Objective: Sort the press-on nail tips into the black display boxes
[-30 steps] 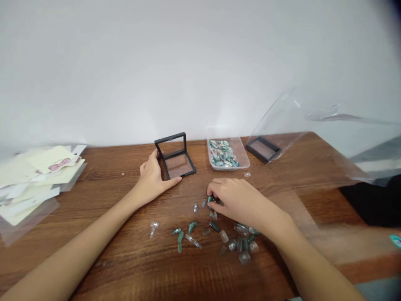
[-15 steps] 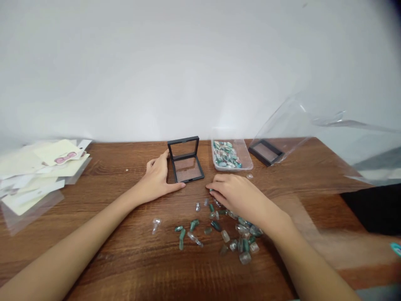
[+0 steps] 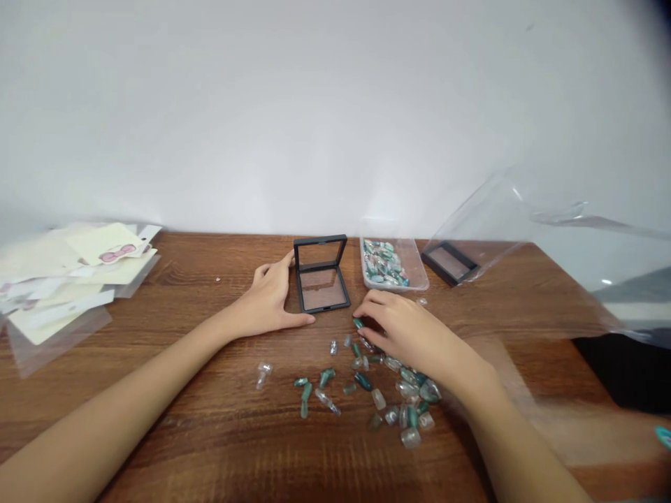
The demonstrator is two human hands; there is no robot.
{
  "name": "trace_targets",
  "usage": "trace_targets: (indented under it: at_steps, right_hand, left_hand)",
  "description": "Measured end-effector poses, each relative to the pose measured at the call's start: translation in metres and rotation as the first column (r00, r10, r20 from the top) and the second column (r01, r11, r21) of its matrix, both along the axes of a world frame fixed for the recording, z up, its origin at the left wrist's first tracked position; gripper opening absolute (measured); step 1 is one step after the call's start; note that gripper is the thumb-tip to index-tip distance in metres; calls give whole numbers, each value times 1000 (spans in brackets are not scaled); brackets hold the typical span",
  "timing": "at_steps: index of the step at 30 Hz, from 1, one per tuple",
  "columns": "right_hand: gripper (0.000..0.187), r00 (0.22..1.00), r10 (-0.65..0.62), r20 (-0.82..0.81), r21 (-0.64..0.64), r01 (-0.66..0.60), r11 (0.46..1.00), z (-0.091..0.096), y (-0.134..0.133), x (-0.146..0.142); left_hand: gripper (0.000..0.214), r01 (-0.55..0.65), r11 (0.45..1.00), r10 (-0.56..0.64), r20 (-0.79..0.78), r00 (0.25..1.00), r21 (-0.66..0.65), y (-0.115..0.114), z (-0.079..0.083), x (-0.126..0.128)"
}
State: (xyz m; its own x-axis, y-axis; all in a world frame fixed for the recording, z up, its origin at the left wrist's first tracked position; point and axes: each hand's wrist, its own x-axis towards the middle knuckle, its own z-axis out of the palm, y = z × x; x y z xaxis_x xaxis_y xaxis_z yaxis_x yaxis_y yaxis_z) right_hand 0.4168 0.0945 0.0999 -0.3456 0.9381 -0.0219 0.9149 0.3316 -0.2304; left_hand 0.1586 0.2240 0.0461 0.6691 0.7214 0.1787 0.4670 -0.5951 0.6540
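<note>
My left hand curves around the left side of a black-framed display case. Its fingers reach behind the raised lid and the thumb lies along the front edge. The case stands open, with clear film in both halves. To the right of it, my right hand pinches a green false nail between thumb and fingers, low over the table. Below that hand lies a loose spread of green, clear and silvery false nails, partly hidden by the hand and wrist.
A clear plastic tub with many false nails stands at the back. Right of it is a second black-framed case, partly behind a clear plastic sheet. Cards are piled at left. Another person's blurred arm shows at right.
The view has shifted slightly. My right hand's fingertips have drawn up a little, and the green false nail between them shows more plainly. My left hand stays at the case.
</note>
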Motion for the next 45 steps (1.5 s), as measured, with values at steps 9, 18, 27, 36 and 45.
trace_targets:
  at_steps: [9, 18, 27, 36, 45]
  right_hand:
    - [7, 1000, 0, -13, 32, 1, 999, 6, 4, 1]
    - [17, 983, 1, -181, 130, 23, 991, -2, 2, -16]
    - [21, 981, -22, -194, 92, 40, 995, -22, 6, -31]
    - [21, 980, -76, -181, 41, 85, 996, -22, 10, -37]
    - [25, 936, -155, -315, -14, 159, 987, -6, 7, -27]
  left_hand:
    - [123, 51, 998, -53, -89, 995, -25, 0, 6, -5]
    - [126, 126, 992, -124, -189, 974, -3, -17, 11, 4]
    - [123, 196, 978, -180, -179, 967, 72, -25, 3, 7]
    - [128, 210, 971, -189, -171, 967, 113, -23, 0, 7]
    - [124, 185, 975, -162, -178, 971, 122, -22, 3, 7]
